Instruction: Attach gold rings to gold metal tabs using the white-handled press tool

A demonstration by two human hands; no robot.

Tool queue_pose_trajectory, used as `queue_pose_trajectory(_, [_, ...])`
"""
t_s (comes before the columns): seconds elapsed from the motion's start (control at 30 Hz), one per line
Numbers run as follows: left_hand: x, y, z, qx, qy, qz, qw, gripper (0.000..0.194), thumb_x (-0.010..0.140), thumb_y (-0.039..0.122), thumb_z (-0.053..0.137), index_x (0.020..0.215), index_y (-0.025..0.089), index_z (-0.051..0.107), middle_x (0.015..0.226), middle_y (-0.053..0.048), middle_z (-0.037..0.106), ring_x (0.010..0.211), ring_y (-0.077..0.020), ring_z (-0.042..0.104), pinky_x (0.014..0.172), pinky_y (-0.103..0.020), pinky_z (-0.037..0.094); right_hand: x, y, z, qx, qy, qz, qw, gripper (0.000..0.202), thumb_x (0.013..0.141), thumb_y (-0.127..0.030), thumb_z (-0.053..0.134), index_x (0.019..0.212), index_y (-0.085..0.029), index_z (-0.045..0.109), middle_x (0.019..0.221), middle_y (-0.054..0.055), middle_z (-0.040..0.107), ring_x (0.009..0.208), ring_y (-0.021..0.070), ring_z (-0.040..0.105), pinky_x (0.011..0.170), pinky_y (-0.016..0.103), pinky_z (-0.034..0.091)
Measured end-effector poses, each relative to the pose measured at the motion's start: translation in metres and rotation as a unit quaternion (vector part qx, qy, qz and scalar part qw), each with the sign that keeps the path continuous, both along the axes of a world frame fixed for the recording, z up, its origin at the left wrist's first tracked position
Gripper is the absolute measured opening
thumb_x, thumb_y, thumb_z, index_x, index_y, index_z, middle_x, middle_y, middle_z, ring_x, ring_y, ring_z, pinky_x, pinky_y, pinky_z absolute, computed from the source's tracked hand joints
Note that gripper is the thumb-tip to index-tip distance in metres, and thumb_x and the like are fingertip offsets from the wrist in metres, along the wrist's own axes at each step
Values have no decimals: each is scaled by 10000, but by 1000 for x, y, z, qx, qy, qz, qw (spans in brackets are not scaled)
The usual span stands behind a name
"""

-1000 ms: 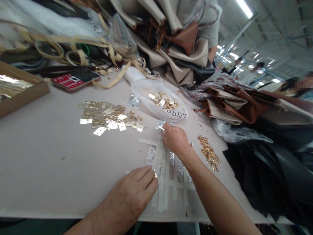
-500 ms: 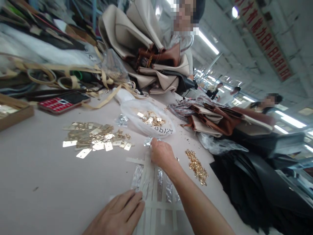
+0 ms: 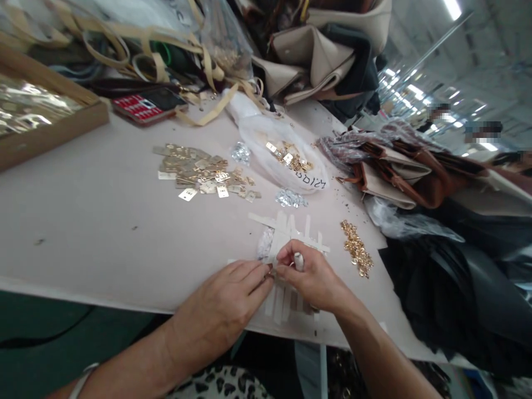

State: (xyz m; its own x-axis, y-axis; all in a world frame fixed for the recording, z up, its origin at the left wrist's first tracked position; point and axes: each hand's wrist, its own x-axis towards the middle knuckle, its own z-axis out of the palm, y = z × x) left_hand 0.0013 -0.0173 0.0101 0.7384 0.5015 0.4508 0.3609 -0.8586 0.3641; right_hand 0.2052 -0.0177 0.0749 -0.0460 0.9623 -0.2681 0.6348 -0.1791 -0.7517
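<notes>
My left hand (image 3: pixel 238 292) and my right hand (image 3: pixel 311 277) meet fingertip to fingertip over a patch of pale tape strips (image 3: pixel 286 224) stuck to the table. Both are closed in a pinch. Whatever small thing lies between the fingertips is mostly hidden and too small to name. A white wrapping or cap (image 3: pixel 298 261) shows at one right finger. Just beyond the tape lies a pile of small silver metal pieces (image 3: pixel 291 198). To the right is a heap of small gold fittings (image 3: pixel 356 250). Flat gold metal plates (image 3: pixel 199 170) lie in a pile farther left.
A clear plastic bag (image 3: pixel 257 130) holds more gold parts, with another silver pile (image 3: pixel 241 153) beside it. A cardboard box (image 3: pixel 93 119) of metal parts and a red-patterned phone (image 3: pixel 139 108) sit at left. Brown and beige bags (image 3: pixel 432 185) and black material (image 3: pixel 432 299) are stacked at right.
My right hand has drawn back from the silver pieces to the tape strips. My left hand, earlier flat on the table, now pinches there too. The view has tilted down.
</notes>
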Motion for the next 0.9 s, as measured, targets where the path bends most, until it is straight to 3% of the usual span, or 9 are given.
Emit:
queue_pose_trajectory(0.13, [1,0,0,-14,3,-3,1000,315,966,109,445,1220,122,632,1196,-144,665,1133,-263,614,990,-435,525,-6,-4,-3,5,-57,20,998,66,837,-196,585,893,-219,611,767,-30,636,726,134,572,706,276,458])
queue_pose_trajectory(0.27, [1,0,0,-15,3,-5,1000,332,969,115,440,1251,107,617,1243,-155,649,1168,-269,601,1020,-440,520,-7,-3,2,5,-119,54,991,92,863,-182,553,917,-225,615,745,-22,644,688,140,578,655,262,417])
queue_pose_trajectory(0.47, [0,1,0,-2,-5,-1,1000,320,984,124,400,1195,99,640,1243,-153,653,1174,-280,601,1024,-448,533,-15,-8,3,17,-188,54,981,182,836,-160,545,993,-226,608,717,-2,663,659,159,588,615,253,380])
queue_pose_trajectory(0.63, [-1,0,-4,-6,-2,-6,1000,339,982,130,435,1280,95,593,1319,-160,618,1240,-276,574,1077,-444,511,-23,-10,7,11,-248,56,967,223,817,-163,528,1014,-225,614,687,20,673,604,171,579,597,273,352])
queue_pose_trajectory(0.8, [-1,1,-4,7,-5,-5,1000,304,978,123,445,1225,97,619,1286,-165,635,1209,-277,595,1050,-445,531,-29,-8,7,0,-310,72,948,278,778,-139,547,1027,-210,648,796,93,739,715,226,657,618,300,360])
queue_pose_trajectory(0.9, [-1,1,-3,14,-7,-6,1000,309,969,114,447,1223,95,622,1268,-164,646,1187,-272,608,1032,-439,542,-26,-5,2,-2,-294,69,953,251,789,-141,554,997,-201,682,778,92,740,719,221,656,635,307,383])
